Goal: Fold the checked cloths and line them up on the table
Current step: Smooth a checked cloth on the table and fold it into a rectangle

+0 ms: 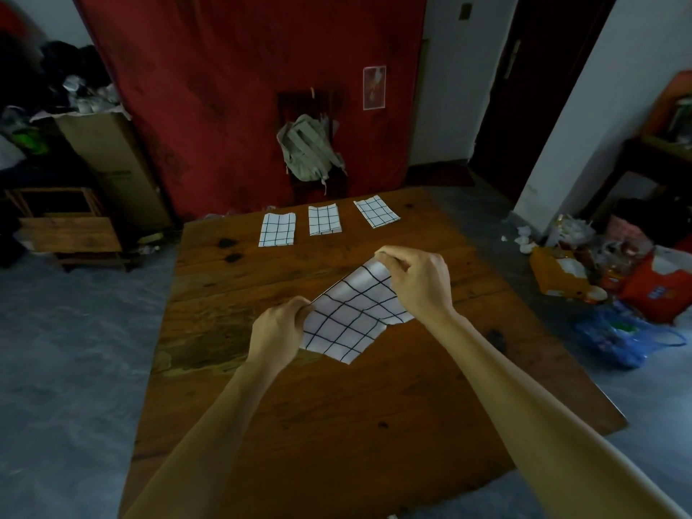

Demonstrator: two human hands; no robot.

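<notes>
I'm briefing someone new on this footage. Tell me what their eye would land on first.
First, the checked cloth stretched above the middle of the wooden table, its near end hanging, with the left hand and right hand each pinching a corner of its upper edge. Next, three folded checked cloths lying in a row at the table's far edge. Behind them stands a red backdrop.
</notes>
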